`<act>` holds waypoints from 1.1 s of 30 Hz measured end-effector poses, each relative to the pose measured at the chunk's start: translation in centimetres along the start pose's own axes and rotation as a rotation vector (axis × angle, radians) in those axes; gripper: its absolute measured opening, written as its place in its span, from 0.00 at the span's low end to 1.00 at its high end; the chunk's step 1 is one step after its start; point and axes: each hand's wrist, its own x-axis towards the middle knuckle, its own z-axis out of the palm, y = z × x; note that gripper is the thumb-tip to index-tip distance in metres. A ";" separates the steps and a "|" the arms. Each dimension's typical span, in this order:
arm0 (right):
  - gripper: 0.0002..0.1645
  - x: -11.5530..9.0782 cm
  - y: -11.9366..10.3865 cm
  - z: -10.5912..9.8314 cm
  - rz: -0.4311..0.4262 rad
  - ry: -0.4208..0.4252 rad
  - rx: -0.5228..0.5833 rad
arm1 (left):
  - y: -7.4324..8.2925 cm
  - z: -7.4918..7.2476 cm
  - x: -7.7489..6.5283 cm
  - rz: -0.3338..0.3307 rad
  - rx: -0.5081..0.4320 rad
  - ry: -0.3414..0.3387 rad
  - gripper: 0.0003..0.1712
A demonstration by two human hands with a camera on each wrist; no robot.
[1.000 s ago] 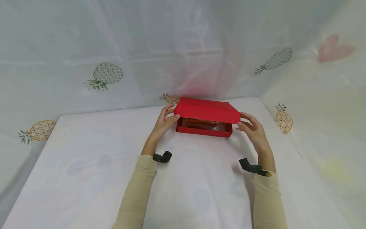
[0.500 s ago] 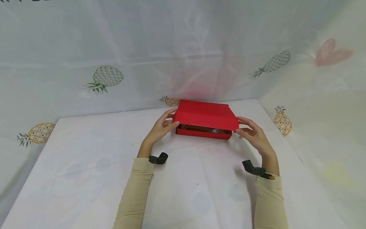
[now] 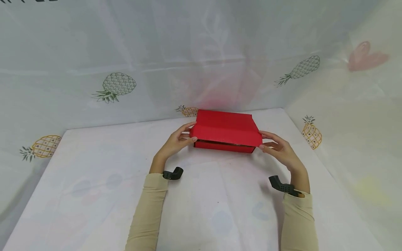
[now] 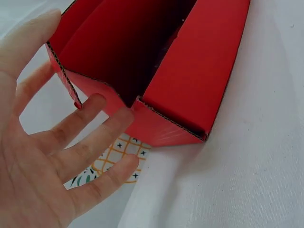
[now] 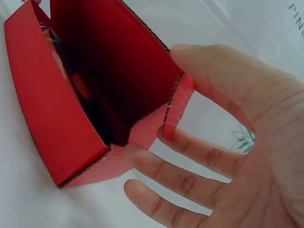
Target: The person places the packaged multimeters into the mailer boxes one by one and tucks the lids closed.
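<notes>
A red cardboard box [image 3: 224, 147] sits at the back of the table, its hinged lid [image 3: 224, 125] tilted down over the front wall with a thin dark gap left between. My left hand [image 3: 173, 143] pinches the lid's left front corner, thumb on the front edge and fingers along the side. At the opposite corner, my right hand [image 3: 281, 151] holds the lid the same way. Through the gap in the right wrist view, an orange-brown item [image 5: 81, 86] and some clear film show in the shadowed inside; most of the contents are hidden.
The table [image 3: 201, 209] is covered by a white cloth with faint spots. Behind the box hangs a pale curtain [image 3: 157, 69] printed with pineapples, close to the box's rear edge. Another curtain side stands to the right.
Both hands have lowered the lid's front edge toward the front wall, narrowing the opening. The item in clear film, visible earlier in the head view, is now covered there.
</notes>
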 end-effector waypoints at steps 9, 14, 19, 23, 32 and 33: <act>0.32 -0.1 0.1 0.1 -0.024 0.009 -0.001 | -0.3 -0.1 -0.2 0.018 0.025 0.003 0.39; 0.32 -0.2 0.2 0.1 -0.019 -0.002 0.023 | -0.5 -0.1 -0.2 0.004 0.035 0.002 0.37; 0.33 -0.2 0.4 -0.1 -0.009 -0.035 -0.007 | -0.7 -0.2 -0.1 0.086 0.097 0.031 0.36; 0.33 -0.1 0.5 -0.2 0.010 -0.042 -0.020 | -0.7 -0.2 -0.1 0.098 0.098 0.041 0.36; 0.33 -0.2 0.6 -0.2 0.050 -0.068 -0.050 | -0.9 -0.3 -0.2 0.069 0.071 0.014 0.37; 0.34 -0.1 0.6 -0.1 0.047 -0.072 -0.050 | -1.0 -0.4 -0.2 0.072 0.075 0.010 0.37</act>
